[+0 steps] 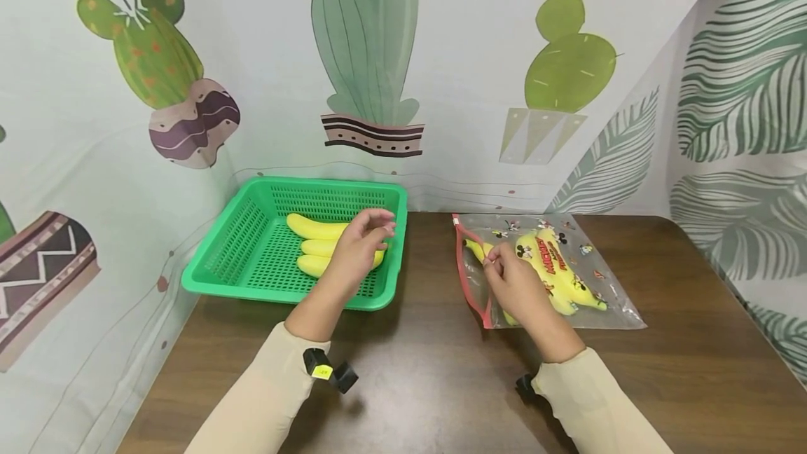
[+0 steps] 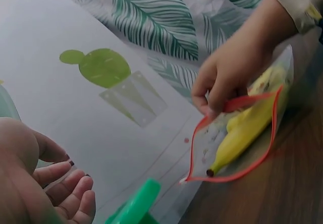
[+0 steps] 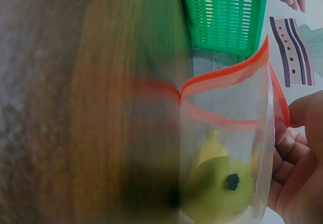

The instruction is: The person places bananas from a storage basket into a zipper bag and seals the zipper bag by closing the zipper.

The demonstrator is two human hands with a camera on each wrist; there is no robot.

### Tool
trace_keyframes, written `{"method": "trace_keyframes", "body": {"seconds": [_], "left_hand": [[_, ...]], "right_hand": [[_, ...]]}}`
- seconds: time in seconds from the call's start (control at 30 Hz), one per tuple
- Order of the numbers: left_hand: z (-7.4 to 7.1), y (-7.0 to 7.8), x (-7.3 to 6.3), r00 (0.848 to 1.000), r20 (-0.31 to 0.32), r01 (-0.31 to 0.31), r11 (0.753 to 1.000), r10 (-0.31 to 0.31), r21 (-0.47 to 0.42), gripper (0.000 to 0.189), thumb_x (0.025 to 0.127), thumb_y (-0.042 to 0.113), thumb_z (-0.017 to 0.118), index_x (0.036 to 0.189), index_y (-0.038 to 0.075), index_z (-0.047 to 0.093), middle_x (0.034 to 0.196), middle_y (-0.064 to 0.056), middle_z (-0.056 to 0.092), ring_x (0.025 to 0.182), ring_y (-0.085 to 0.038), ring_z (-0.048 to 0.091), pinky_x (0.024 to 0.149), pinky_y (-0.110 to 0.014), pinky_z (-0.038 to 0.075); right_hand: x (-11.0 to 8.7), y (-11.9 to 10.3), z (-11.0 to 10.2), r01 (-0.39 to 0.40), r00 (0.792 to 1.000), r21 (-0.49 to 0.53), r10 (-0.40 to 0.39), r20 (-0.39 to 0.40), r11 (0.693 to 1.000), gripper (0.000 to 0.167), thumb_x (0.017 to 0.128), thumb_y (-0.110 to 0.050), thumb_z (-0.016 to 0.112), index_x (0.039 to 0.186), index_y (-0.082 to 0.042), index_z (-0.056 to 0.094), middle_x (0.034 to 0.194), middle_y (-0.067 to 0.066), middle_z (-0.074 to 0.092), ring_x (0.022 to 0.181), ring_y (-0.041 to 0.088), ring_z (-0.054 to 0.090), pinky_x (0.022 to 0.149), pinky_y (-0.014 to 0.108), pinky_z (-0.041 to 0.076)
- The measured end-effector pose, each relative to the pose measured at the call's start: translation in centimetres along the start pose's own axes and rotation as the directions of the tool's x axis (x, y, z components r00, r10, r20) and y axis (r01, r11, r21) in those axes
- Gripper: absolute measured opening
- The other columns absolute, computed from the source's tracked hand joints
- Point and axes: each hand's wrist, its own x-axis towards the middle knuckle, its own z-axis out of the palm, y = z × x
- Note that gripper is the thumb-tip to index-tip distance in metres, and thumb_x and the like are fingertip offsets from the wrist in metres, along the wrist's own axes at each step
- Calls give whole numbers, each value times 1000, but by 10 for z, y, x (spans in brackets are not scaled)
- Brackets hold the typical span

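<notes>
My right hand [image 1: 518, 284] pinches the red-edged mouth of a clear zip bag [image 1: 621, 300] lying on the table. Its opening gapes toward the left, as the left wrist view shows. Inside the bag are several yellow bananas [image 2: 242, 135], partly covered by the bag's cartoon print. My left hand [image 1: 359, 247] hovers over the right side of a green basket [image 1: 208, 286], its fingers loosely bent and holding nothing. Beneath that hand, yellow bananas [image 1: 312, 228] lie side by side in the basket, their right ends partly hidden by the hand.
The brown wooden table [image 1: 435, 377] carries both the basket and the bag. A white cloth backdrop [image 1: 466, 54] printed with cacti and leaves hangs right behind them. The basket's raised rim [image 1: 398, 251] faces the bag across a strip of table.
</notes>
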Motion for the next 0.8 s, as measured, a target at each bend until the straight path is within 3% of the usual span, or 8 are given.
{"method": "trace_keyframes", "body": {"seconds": [0.17,0.37,0.63,0.8], "left_hand": [[-9,-6,2,1000,-5,5,996,-4,85,34,102,17,53,134,4,56,131,-18,59,121,-31,56,105,-48,46],[-20,-12,5,999,45,16,980,-25,197,31,103,19,53,132,10,58,128,-14,60,124,-28,57,110,-47,45],[-35,-14,11,997,75,3,928,-33,373,32,102,22,54,132,13,59,131,-14,62,127,-29,56,109,-48,44],[-42,-13,13,996,83,-9,878,-36,479,34,102,24,54,133,12,59,132,-11,62,129,-32,56,108,-51,45]], "right_hand": [[0,-1,0,-1,1000,-1,1,7,1000,12,102,-18,54,106,-6,54,69,2,52,54,13,45,49,26,37],[-1,0,0,-4,1000,-9,4,7,1000,12,102,-19,55,106,-7,54,69,2,52,54,12,45,49,26,38],[-1,0,0,0,1000,-5,0,3,1000,12,102,-19,55,105,-7,54,68,1,50,53,12,43,49,26,37],[-1,-1,-1,-3,1000,-5,3,6,1000,12,102,-19,54,104,-8,54,68,1,50,54,12,43,49,26,36]]}}
